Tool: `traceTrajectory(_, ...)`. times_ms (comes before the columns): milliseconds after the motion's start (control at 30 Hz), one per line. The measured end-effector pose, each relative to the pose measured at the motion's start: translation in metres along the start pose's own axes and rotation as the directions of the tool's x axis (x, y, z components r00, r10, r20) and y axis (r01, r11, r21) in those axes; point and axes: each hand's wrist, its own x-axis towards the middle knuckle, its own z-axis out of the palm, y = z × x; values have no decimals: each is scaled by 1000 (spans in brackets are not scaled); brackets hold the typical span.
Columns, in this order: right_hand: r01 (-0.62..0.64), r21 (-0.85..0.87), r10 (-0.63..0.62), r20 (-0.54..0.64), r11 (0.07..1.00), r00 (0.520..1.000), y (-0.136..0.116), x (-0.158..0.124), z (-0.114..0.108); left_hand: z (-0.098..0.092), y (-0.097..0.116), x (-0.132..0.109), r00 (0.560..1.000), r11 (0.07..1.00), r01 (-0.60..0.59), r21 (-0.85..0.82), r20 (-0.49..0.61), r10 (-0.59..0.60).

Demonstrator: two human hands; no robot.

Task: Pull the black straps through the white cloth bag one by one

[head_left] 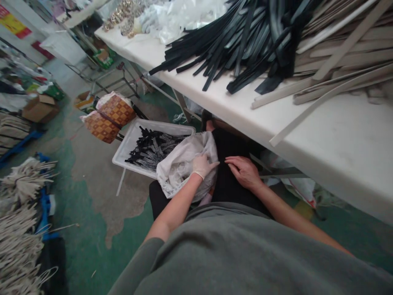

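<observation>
My left hand (201, 166), in a thin pale glove, rests on a crumpled white bag (172, 168) in my lap. Its thumb sticks out to the right, apart from the fingers, which point down toward the bag and are partly hidden. Over my dark trouser leg, my bare right hand (244, 170) has its fingers stretched out and holds nothing. Beyond the bag, a white plastic tub (123, 153) contains a heap of short black strips (153, 147). What lies inside the bag is hard to make out.
A white-topped table (344, 135) runs along my right, bearing long black strips (239, 45), beige strips (337, 61), clear plastic bags (184, 16) and gold-coloured metal pieces (123, 14). A chair with a checked cushion (107, 116) stands beyond the tub. Beige strip bundles (21, 241) lie at left.
</observation>
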Motion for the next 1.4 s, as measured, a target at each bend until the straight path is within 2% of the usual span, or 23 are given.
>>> traceTrajectory(67,-2,23,2,5,1000,1000,-1,1,-1,7,1,10,998,1000,30,3,46,-30)
traceTrajectory(133,-14,50,13,16,999,1000,-1,0,-3,6,-3,9,993,996,79,-28,91,-76)
traceTrajectory(200,-33,71,31,34,997,999,1,-2,-6,-6,-10,-1,985,975,160,-154,88,-148)
traceTrajectory(267,-59,90,55,48,994,997,1,-2,-7,-27,-17,-17,969,894,239,-378,35,-245)
traceTrajectory(333,-97,125,91,55,987,994,-3,0,-8,-55,-23,-34,940,732,262,-629,-5,-340)
traceTrajectory(400,-122,207,108,81,971,991,-13,4,-8,-87,-28,-52,916,486,229,-844,19,-400)
traceTrajectory(467,-107,334,59,149,936,987,-32,10,-6,-116,-30,-70,904,223,193,-955,85,-419)
traceTrajectory(500,-96,403,17,196,910,980,-43,15,-6,-129,-31,-79,902,129,175,-976,107,-417)
traceTrajectory(533,-90,465,-30,244,881,969,-55,19,-4,-140,-30,-87,901,76,159,-984,113,-419)
traceTrajectory(600,-93,541,-117,341,836,933,-79,32,-2,-157,-29,-102,908,87,148,-985,101,-406)
traceTrajectory(667,-94,572,-198,427,815,882,-101,46,2,-170,-26,-112,922,185,152,-971,72,-381)
traceTrajectory(767,-87,591,-333,562,802,757,-127,66,9,-180,-25,-114,932,323,153,-934,28,-360)
traceTrajectory(833,-142,598,-365,643,789,673,-140,75,15,-182,-29,-109,922,356,127,-926,-21,-386)
traceTrajectory(867,-190,598,-354,669,779,654,-145,79,18,-181,-33,-106,913,341,112,-933,-38,-406)
traceTrajectory(900,-247,598,-322,682,763,657,-149,82,21,-179,-36,-103,903,303,98,-948,-43,-427)
traceTrajectory(933,-301,598,-272,680,742,681,-152,84,23,-175,-40,-101,898,249,88,-964,-31,-439)
traceTrajectory(1000,-369,608,-149,634,703,759,-156,89,27,-163,-44,-100,914,138,95,-986,32,-405)
traceTrajectory(1067,-386,614,-28,554,689,832,-156,95,30,-147,-40,-104,948,85,145,-986,114,-296)
traceTrajectory(1100,-389,612,19,521,688,854,-155,99,31,-139,-35,-108,959,84,179,-980,155,-237)
traceTrajectory(1167,-402,605,78,489,687,869,-152,105,31,-123,-23,-115,959,98,237,-966,217,-180)
traceTrajectory(1267,-413,596,114,473,689,873,-143,115,34,-104,-8,-122,934,57,282,-958,260,-246)
traceTrajectory(1333,-423,587,144,462,690,875,-136,121,35,-98,-4,-124,918,-5,275,-961,264,-296)
traceTrajectory(1400,-461,575,189,469,676,863,-132,124,33,-95,-2,-125,916,-34,269,-962,267,-300)
